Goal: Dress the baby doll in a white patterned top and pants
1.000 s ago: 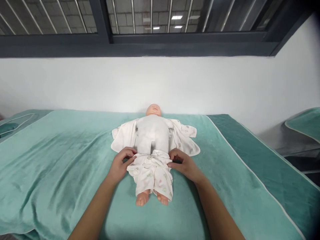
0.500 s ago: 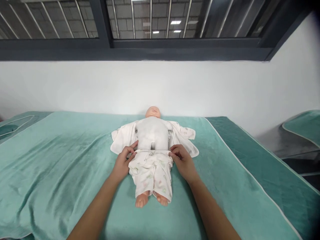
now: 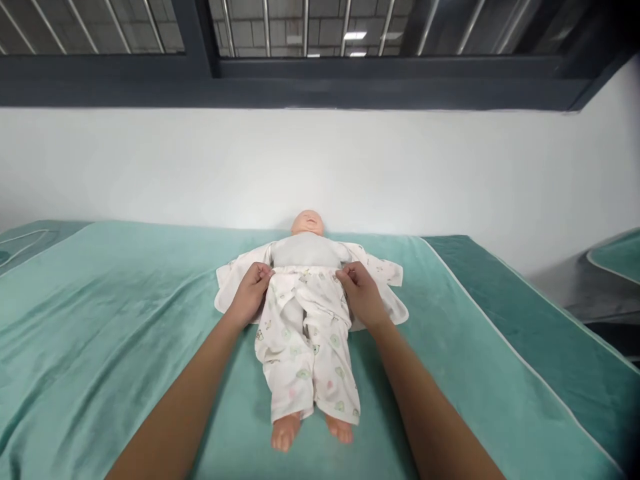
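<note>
A baby doll (image 3: pixel 307 251) lies on its back, head away from me and bare feet toward me. White patterned trousers (image 3: pixel 313 333) cover its legs, with the waistband stretched across its belly. At the waistband's left end, my left hand (image 3: pixel 253 291) pinches the fabric. My right hand (image 3: pixel 361 291) grips the waistband's right end in the same way. Around the doll's arms is a white patterned jacket (image 3: pixel 385 272), spread open at both sides so the pale chest shows. Part of the jacket is hidden behind my hands.
A green sheet (image 3: pixel 165 287) with wrinkles on the left covers the bed. Darker green cloth (image 3: pixel 515 307) shows along its right side. Behind the doll's head rises a white wall (image 3: pixel 320 167) below a dark window frame (image 3: pixel 375 87). Another green surface (image 3: pixel 620 257) stands at far right.
Both hands have pulled the trousers' waistband up from the hips to the belly, covering the small gap in the lower torso. The view has shifted slightly.
</note>
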Tool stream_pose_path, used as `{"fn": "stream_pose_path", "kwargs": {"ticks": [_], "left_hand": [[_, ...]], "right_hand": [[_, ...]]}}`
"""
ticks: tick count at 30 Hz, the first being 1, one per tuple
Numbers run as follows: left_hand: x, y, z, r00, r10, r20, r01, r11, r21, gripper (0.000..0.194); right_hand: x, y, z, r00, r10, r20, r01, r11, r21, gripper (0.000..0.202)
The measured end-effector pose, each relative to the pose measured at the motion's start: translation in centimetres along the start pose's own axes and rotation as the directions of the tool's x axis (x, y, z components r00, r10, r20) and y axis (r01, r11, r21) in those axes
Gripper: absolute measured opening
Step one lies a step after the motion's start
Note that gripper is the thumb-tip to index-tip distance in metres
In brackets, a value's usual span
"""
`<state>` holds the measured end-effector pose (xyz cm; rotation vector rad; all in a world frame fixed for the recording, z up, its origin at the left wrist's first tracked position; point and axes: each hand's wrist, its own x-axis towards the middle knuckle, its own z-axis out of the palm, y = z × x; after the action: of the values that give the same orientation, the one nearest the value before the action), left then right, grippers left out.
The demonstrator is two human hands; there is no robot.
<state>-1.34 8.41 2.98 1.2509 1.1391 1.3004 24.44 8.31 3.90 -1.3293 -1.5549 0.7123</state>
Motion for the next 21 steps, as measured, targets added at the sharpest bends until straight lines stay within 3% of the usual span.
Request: {"fn": "stream_pose_path", "kwargs": {"ticks": [4,7,10,13,16,21], "left_hand": [[0.1,-1.3,-0.4,0.993,-0.096,0.062,0.101,0.991,-0.084,0.031],[0.1,-1.3,-1.2,0.971,-0.171,0.166,0.188,0.978,-0.092,0.031],[0.4,-0.8,-2.0,0.939,-0.221,0.262,0.252,0.964,-0.088,0.027],[0.4,-0.2,-2.4,0.914,-0.233,0.332,0.276,0.957,-0.088,0.017],[0.1,0.0,-2.5,0.89,-0.246,0.383,0.282,0.958,-0.04,0.02],[-0.1,0.0,-2.8,0.878,-0.256,0.405,0.258,0.965,0.051,0.031]], "right_hand": [[0.5,1.6,0.5,0.999,0.027,0.031,-0.026,0.999,-0.022,0.031],[0.5,1.8,-0.6,0.978,0.089,0.189,-0.103,0.993,0.065,0.032],[0.7,1.6,-2.1,0.909,0.069,0.41,-0.161,0.968,0.194,0.029],[0.8,1.4,-3.2,0.84,0.032,0.542,-0.192,0.951,0.242,0.028],[0.6,1.2,-3.4,0.811,0.043,0.584,-0.185,0.965,0.186,0.027],[0.4,0.5,-2.8,0.828,0.036,0.56,-0.119,0.986,0.112,0.011]]}}
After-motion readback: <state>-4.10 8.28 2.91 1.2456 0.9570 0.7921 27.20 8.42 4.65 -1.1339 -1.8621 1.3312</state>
